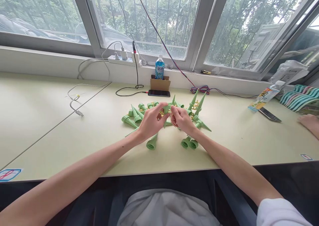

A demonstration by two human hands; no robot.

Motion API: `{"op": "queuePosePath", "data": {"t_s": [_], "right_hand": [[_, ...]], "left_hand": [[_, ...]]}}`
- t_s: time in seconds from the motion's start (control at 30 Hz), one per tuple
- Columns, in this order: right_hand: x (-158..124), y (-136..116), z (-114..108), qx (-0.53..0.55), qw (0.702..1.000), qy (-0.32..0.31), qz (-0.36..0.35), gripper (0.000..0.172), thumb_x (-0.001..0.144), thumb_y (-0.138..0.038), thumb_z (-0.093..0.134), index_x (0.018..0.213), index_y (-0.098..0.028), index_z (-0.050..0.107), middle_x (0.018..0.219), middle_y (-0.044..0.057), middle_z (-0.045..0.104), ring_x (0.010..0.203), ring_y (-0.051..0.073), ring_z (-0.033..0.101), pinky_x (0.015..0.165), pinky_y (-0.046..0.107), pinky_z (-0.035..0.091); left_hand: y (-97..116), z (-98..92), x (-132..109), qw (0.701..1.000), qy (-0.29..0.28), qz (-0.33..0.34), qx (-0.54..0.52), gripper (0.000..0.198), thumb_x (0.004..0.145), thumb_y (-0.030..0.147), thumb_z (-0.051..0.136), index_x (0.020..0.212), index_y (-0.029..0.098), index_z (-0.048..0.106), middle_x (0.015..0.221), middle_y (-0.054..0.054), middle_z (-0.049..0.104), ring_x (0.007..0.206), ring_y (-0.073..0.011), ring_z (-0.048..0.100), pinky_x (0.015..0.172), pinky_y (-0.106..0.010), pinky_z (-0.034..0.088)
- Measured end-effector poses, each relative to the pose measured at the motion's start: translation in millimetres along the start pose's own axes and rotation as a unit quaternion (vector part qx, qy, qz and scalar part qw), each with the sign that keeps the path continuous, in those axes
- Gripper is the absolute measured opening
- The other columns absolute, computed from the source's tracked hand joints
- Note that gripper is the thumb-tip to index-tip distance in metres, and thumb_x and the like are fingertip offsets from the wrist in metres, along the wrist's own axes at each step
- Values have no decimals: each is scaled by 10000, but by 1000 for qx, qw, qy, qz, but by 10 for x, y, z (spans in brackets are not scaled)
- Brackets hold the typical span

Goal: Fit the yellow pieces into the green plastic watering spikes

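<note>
I see my left hand [151, 121] and right hand [181, 119] both pinched shut on one small green spike [166, 109] between their fingertips, held just above the pile of green spikes [134, 115] lying mid-table [236, 136].

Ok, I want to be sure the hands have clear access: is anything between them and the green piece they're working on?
Nothing visible. The left hand and right hand both pinch the green piece directly, just above the pile of green cones on the table. The bottle and phone sit well behind.
</note>
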State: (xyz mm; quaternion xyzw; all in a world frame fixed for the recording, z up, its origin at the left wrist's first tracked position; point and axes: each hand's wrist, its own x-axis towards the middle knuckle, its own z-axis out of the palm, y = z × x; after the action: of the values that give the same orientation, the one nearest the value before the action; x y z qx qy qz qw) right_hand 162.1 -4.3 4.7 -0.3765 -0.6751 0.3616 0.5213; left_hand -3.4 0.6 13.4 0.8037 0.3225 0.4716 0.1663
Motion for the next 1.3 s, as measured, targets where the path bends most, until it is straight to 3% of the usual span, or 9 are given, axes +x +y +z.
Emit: {"op": "queuePosePath", "data": {"t_s": [0.43, 0.53, 0.67, 0.9, 1.3], "right_hand": [[-13, 29, 32, -24, 999, 21, -31, 519, 962, -617, 410, 630, -218, 388, 459, -53, 412, 374, 89, 400, 385, 250, 303], [-18, 20, 33, -59, 997, 25, -48, 524, 965, -619, 399, 630, -215, 391, 486, -42, 422, 419, 93, 410, 425, 252, 321], [-27, 22, 21, -82, 995, 28, -58, 520, 973, -621, 373, 647, -216, 384, 512, -38, 417, 467, 101, 416, 468, 253, 332], [-43, 31, 7, -128, 988, 10, -85, 496, 998, -580, 349, 665, -214, 377, 546, -30, 443, 500, 103, 394, 505, 256, 324], [-43, 32, -7, -139, 986, -3, -87, 507, 1002, -576, 338, 651, -214, 387, 547, -26, 441, 516, 110, 391, 525, 259, 326]], "left_hand": [[158, -59, 47, 985, -7, -129, -115, 347, 938, 515, 493, 1135, 230, 472, 899, -3, 628, 459, -66, 579, 423, -167, 421], [154, -58, 68, 977, 16, -157, -146, 325, 923, 528, 513, 1033, 224, 472, 895, 0, 622, 465, -78, 591, 394, -173, 417], [114, -53, 92, 961, 34, -191, -198, 331, 932, 512, 501, 823, 199, 480, 739, 17, 566, 448, -104, 585, 340, -193, 390], [107, -57, 114, 922, -18, -264, -283, 581, 935, 538, 480, 492, 163, 486, 470, -21, 502, 364, -115, 504, 333, -228, 368], [97, -94, 138, 903, -86, -298, -298, 692, 928, 630, 416, 438, 154, 522, 454, -57, 531, 366, -126, 524, 344, -231, 392]]}}
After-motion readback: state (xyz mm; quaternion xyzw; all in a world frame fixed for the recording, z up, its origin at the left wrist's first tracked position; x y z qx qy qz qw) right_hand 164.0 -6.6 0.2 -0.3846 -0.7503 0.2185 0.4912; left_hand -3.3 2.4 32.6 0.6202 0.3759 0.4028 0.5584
